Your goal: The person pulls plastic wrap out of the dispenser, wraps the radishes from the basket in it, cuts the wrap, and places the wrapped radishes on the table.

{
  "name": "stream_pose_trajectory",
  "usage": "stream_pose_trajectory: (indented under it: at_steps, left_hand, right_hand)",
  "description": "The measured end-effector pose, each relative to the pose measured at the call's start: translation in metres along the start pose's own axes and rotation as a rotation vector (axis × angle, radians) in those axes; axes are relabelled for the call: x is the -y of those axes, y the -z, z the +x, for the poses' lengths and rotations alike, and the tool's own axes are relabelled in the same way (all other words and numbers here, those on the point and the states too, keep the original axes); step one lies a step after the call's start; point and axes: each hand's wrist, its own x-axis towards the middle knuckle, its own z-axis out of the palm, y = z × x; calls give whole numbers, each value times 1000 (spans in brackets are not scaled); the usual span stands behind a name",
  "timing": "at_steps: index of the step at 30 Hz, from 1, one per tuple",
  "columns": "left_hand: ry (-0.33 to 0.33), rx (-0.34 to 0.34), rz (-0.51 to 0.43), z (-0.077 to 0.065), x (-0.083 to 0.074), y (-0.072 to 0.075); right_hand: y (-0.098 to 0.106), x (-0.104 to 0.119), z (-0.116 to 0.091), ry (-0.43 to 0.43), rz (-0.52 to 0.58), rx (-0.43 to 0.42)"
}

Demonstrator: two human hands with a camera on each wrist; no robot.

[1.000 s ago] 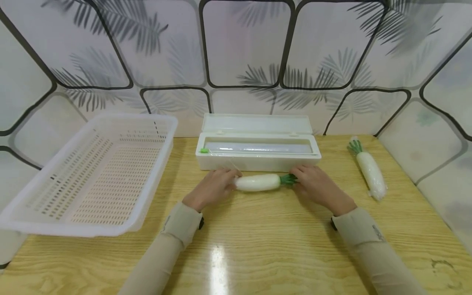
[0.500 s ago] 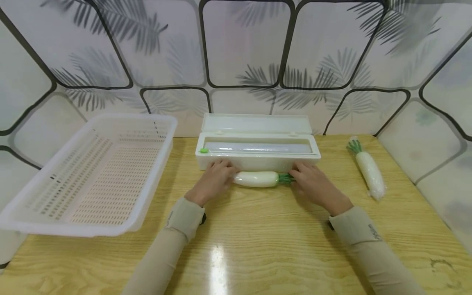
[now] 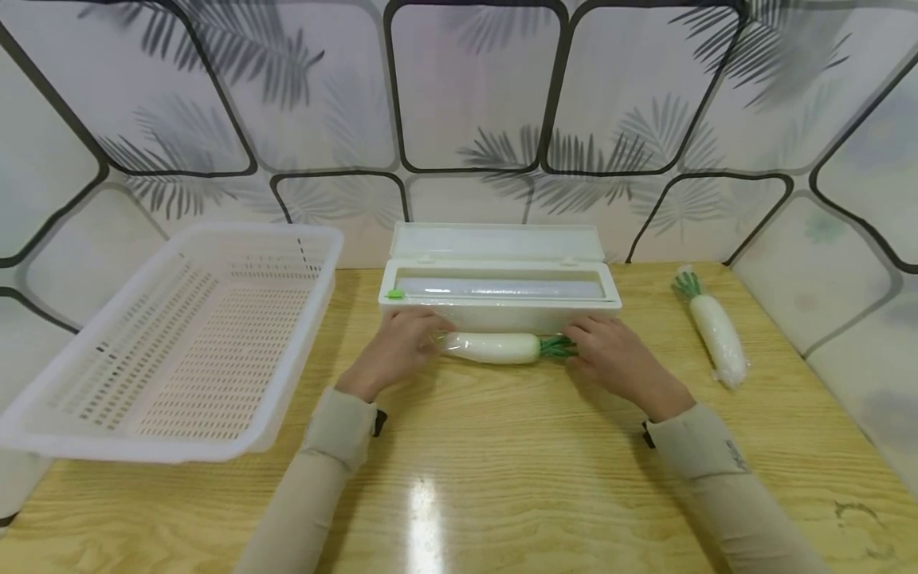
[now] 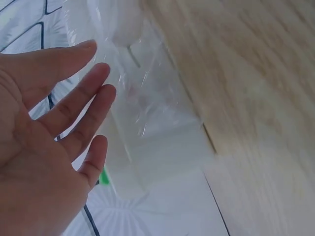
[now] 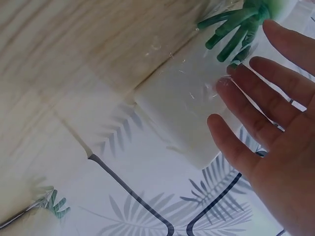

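A white radish (image 3: 495, 348) with cut green stems (image 5: 236, 32) lies crosswise on the table, wrapped in clear plastic film (image 4: 147, 93). The film spreads loosely past its root end. My left hand (image 3: 394, 347) is at that end, fingers loosely extended and slightly apart from the radish in the left wrist view. At the stem end my right hand (image 3: 620, 363) has its fingers stretched out, fingertips at the film. Just behind the radish stands a white cling film dispenser (image 3: 502, 319), its lid (image 3: 498, 241) raised and a green slider (image 3: 395, 294) at its left.
A second film-wrapped radish (image 3: 719, 339) lies at the right of the wooden table (image 3: 545, 494). On the left stands a large white plastic basket (image 3: 294, 351) with slotted walls. A patterned wall covering (image 3: 473, 88) rises behind the table.
The radish first shifted back towards the dispenser with both hands. My left hand has since moved left, away from the root end, showing film there. My right hand stays by the stems.
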Motion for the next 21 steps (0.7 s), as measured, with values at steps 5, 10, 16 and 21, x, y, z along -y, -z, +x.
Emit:
stream_pose_trajectory:
  at_steps: [5, 10, 16, 21]
  left_hand:
    - [11, -121, -30, -6, 4, 11]
    - [61, -291, -107, -8, 11, 16]
    - [127, -419, -164, -10, 23, 21]
    - [174, -391, -195, -11, 37, 20]
  right_hand:
    - [3, 0, 0, 36, 40, -93]
    - [8, 1, 6, 81, 65, -178]
    - [15, 0, 18, 75, 133, -284]
    - [14, 3, 33, 74, 219, -375]
